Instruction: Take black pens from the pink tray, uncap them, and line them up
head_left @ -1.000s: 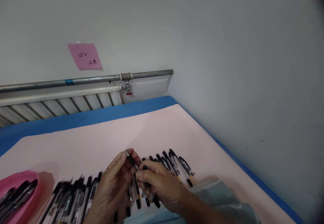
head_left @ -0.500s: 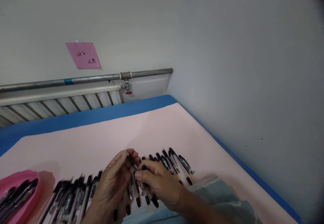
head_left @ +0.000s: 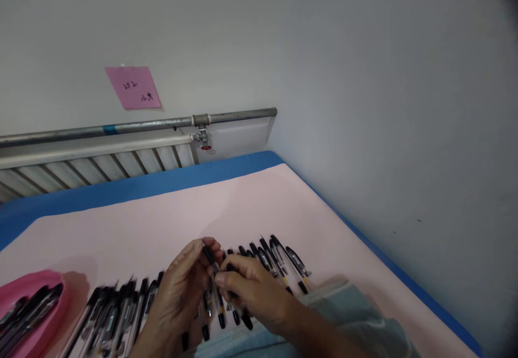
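Both my hands meet low in the middle of the view over a pink sheet (head_left: pixel 170 218). My left hand (head_left: pixel 178 296) pinches the upper end of a black pen (head_left: pixel 210 256), its fingers closed round it. My right hand (head_left: pixel 253 290) grips the same pen lower down between thumb and fingers. A row of several black pens (head_left: pixel 279 261) lies on the sheet just right of my hands. Another spread of pens (head_left: pixel 113 307) lies to the left, blurred.
A pink tray (head_left: pixel 34 288) holding several pens sits at the lower left. The sheet lies on a blue table (head_left: pixel 133 188) set into a wall corner. A radiator and metal pipe (head_left: pixel 137 127) run behind it, with a pink note (head_left: pixel 133 87) on the wall above.
My hands stay closed on the pen in almost the same spot; the pen's tip has sunk slightly between my fingers.
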Demonstrator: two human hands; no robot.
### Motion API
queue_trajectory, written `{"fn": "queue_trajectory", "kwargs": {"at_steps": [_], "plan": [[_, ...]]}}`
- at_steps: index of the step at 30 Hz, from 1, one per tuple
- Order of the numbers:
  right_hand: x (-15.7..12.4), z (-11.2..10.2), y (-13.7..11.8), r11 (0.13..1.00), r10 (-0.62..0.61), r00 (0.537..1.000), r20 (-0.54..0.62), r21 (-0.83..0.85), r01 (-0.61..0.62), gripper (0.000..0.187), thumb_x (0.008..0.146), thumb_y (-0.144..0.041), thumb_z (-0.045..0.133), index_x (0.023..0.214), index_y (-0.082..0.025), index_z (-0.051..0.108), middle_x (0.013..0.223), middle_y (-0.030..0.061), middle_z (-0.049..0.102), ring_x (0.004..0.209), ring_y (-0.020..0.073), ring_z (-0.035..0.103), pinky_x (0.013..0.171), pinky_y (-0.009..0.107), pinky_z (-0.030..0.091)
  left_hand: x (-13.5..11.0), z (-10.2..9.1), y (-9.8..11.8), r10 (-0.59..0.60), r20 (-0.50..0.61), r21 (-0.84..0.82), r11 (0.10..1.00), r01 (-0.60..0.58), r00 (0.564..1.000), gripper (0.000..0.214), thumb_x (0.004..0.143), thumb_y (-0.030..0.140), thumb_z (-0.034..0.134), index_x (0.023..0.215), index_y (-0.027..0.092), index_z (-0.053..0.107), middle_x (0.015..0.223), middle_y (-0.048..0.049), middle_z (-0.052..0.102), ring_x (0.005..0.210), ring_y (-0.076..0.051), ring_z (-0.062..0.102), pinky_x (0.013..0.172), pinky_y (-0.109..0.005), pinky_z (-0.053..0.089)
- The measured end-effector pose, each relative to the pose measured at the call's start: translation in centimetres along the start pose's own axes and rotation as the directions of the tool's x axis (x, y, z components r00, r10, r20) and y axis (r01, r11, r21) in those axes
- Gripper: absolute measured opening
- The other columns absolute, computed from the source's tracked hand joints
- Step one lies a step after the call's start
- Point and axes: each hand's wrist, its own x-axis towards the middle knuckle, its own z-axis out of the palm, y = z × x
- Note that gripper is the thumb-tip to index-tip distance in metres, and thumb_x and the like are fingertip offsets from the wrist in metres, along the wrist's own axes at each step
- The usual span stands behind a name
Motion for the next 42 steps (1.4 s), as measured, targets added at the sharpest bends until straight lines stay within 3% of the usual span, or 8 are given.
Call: {"fn": "queue_trajectory", "kwargs": {"at_steps": [8,16,22,25,29,35,38,42], "plan": [[-0.2,0.4,0.3,0.97,0.035,0.999,-0.04,-0.238,-0.044,0.009,0.075,-0.025,0.052,0.071,-0.017,0.054,0.055,-0.0049,0.044,0.05,0.0072,0.038,0.049,0.02,0.031,1.4,-1.4,1.3,0.073,-0.168,-0.129,0.987,-0.096,0.983,0.012,0.08,0.014,0.054,0.071,0.013,0.061,0.067,0.0001,0.059,0.059,-0.01,0.058,0.057,-0.023,0.052],[-0.1,-0.1,0.0,0.976,0.009,0.998,-0.055,-0.218,-0.021,0.01,0.074,-0.026,0.052,0.069,-0.017,0.054,0.054,-0.0044,0.046,0.049,0.007,0.039,0.047,0.019,0.03,2.3,-2.5,2.9,0.108,-0.357,-0.221,0.955,-0.196,0.928,0.022,0.084,0.012,0.045,0.069,0.014,0.06,0.062,-0.0007,0.063,0.061,-0.009,0.063,0.063,-0.022,0.053],[0.0,-0.2,-0.2,0.972,-0.035,0.994,-0.103,-0.234,0.01,0.009,0.075,-0.023,0.05,0.067,-0.017,0.052,0.054,-0.0051,0.045,0.048,0.0072,0.039,0.047,0.019,0.029,1.0,-1.0,1.8,0.008,-0.184,-0.052,0.998,-0.017,0.983,0.015,0.077,0.007,0.051,0.079,0.008,0.066,0.073,-0.0061,0.064,0.054,-0.008,0.056,0.047,-0.018,0.048],[0.0,-0.2,0.0,0.962,-0.043,0.995,-0.088,-0.272,0.018,0.009,0.075,-0.023,0.051,0.068,-0.017,0.053,0.055,-0.0051,0.046,0.05,0.007,0.039,0.047,0.019,0.027,0.4,-0.3,1.3,0.006,-0.127,0.013,1.0,-0.005,0.992,0.01,0.076,0.01,0.057,0.079,0.006,0.066,0.076,-0.0066,0.062,0.051,-0.006,0.051,0.038,-0.015,0.041],[-0.1,-0.2,0.0,0.963,-0.002,0.998,-0.06,-0.268,-0.015,0.011,0.075,-0.024,0.051,0.067,-0.017,0.053,0.053,-0.0053,0.043,0.049,0.0068,0.038,0.046,0.019,0.028,0.9,-0.9,1.7,0.107,-0.184,-0.025,0.993,-0.114,0.977,0.009,0.077,0.01,0.057,0.072,0.007,0.063,0.072,-0.003,0.058,0.047,-0.003,0.045,0.035,-0.013,0.036],[-0.5,-0.2,-0.9,0.964,0.042,0.995,-0.093,-0.258,-0.065,0.009,0.072,-0.023,0.054,0.065,-0.016,0.055,0.052,-0.0049,0.043,0.049,0.007,0.039,0.046,0.019,0.028,2.0,-2.5,3.2,0.094,-0.268,-0.184,0.972,-0.146,0.959,0.017,0.083,0.009,0.047,0.074,0.008,0.061,0.067,-0.0019,0.055,0.046,-0.003,0.045,0.038,-0.013,0.039],[-0.7,-0.5,-1.1,0.952,0.102,0.993,-0.056,-0.286,-0.114,0.008,0.071,-0.022,0.055,0.065,-0.016,0.056,0.05,-0.0055,0.041,0.047,0.0067,0.036,0.043,0.019,0.025,2.3,-3.3,4.3,0.156,-0.329,-0.229,0.944,-0.239,0.931,0.023,0.086,0.01,0.042,0.069,0.009,0.059,0.063,-0.001,0.053,0.046,-0.002,0.045,0.039,-0.011,0.039],[-0.5,-0.9,-1.0,0.974,-0.031,0.989,-0.146,-0.225,-0.003,0.011,0.075,-0.025,0.053,0.068,-0.017,0.054,0.053,-0.0057,0.043,0.048,0.0065,0.036,0.047,0.019,0.028,2.1,-3.1,3.7,0.156,-0.295,-0.131,0.971,-0.201,0.943,0.019,0.083,0.009,0.046,0.072,0.01,0.062,0.063,-0.0014,0.055,0.045,-0.003,0.046,0.04,-0.011,0.039]]}}
